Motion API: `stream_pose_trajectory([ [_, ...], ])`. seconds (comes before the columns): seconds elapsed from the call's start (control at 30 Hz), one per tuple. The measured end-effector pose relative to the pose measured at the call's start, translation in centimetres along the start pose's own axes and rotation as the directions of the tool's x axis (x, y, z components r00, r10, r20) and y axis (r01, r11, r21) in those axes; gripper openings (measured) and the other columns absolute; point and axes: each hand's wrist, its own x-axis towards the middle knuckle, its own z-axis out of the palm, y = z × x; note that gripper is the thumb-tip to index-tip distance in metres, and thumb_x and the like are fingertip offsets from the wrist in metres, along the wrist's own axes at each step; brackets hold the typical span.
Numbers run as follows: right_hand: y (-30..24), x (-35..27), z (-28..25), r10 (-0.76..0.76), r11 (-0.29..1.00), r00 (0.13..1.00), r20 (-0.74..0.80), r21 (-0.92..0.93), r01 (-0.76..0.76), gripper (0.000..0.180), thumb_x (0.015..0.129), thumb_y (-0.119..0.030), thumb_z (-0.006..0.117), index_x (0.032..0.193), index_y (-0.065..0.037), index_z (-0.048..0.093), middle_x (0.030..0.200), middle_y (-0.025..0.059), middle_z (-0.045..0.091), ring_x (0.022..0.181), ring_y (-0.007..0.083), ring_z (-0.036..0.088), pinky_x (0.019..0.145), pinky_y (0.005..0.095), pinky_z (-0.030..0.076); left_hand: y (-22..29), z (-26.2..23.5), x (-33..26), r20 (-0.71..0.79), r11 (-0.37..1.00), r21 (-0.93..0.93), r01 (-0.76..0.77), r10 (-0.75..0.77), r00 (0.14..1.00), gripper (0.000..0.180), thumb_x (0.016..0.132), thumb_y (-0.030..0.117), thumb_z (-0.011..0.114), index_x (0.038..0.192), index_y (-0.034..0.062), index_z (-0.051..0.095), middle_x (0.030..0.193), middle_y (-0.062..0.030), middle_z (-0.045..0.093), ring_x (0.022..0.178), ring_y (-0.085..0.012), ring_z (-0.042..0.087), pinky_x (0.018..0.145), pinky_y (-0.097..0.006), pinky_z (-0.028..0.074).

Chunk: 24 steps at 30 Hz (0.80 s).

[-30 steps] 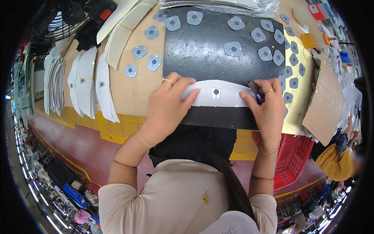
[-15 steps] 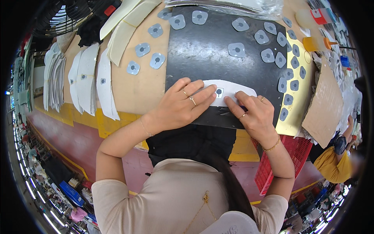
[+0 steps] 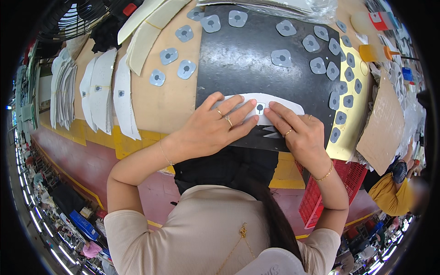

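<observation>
A white curved fabric panel (image 3: 288, 106) lies near the front edge of the black mat (image 3: 238, 73). Near its middle is a small square patch with a dark tree-like emblem (image 3: 260, 108). Fingers spread, my left hand (image 3: 208, 123) lies flat over the panel's left part, fingertips by the patch. My right hand (image 3: 300, 128) presses its extended fingertips on the panel right of the patch. From beneath that palm stick out two pointed metal blades of thread snips (image 3: 271, 133); the handle is hidden by the hand.
Grey rounded patches (image 3: 281, 58) lie spread over mat and table, several on a yellow board (image 3: 357, 107). Stacks of white panels (image 3: 101, 96) stand left, with a fan (image 3: 73, 20) behind. Bottles (image 3: 371, 52) and cardboard (image 3: 382, 119) are right; a red crate (image 3: 323, 192) sits below the table edge.
My right fingers have straightened and moved up and left, onto the panel beside the patch. The snips' blades show more clearly. My left hand has barely shifted.
</observation>
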Motion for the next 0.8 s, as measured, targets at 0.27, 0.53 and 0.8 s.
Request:
stream_pose_trajectory([
  [0.27, -2.3, -0.7, -0.4, 0.154, 0.986, 0.986, 0.064, 0.054, -0.157, 0.046, 0.074, 0.0, 0.062, 0.116, -0.015, 0.07, 0.13, 0.003, 0.06, 0.051, 0.0108, 0.058, 0.049, 0.0245, 0.049, 0.8, -0.1, 0.1, 0.017, 0.998, -0.005, 0.065, -0.065, 0.998, 0.036, 0.085, 0.015, 0.059, 0.12, 0.0103, 0.061, 0.134, -0.0113, 0.054, 0.121, -0.0274, 0.051, 0.095, -0.044, 0.042],
  [0.53, -3.3, 0.6, 0.4, 0.323, 0.946, 0.945, 0.045, 0.022, -0.324, 0.056, 0.074, 0.003, 0.061, 0.126, -0.017, 0.064, 0.115, -0.0027, 0.061, 0.05, 0.0158, 0.059, 0.048, 0.0282, 0.049, 1.5, -0.1, -0.2, 0.023, 0.987, -0.077, 0.139, -0.138, 0.99, 0.04, 0.083, 0.012, 0.064, 0.122, 0.0114, 0.061, 0.137, -0.0088, 0.053, 0.124, -0.0266, 0.051, 0.096, -0.045, 0.042],
  [0.8, -3.7, 0.5, -1.0, 0.31, 0.945, 0.948, 0.076, 0.082, -0.316, 0.059, 0.074, 0.004, 0.061, 0.128, -0.02, 0.064, 0.127, 0.0005, 0.058, 0.055, 0.0176, 0.064, 0.048, 0.0302, 0.051, -0.7, -1.0, 0.4, 0.029, 0.824, -0.47, 0.317, -0.345, 0.938, 0.03, 0.082, 0.008, 0.068, 0.112, 0.0059, 0.068, 0.124, -0.0096, 0.059, 0.118, -0.0285, 0.052, 0.096, -0.04, 0.043],
])
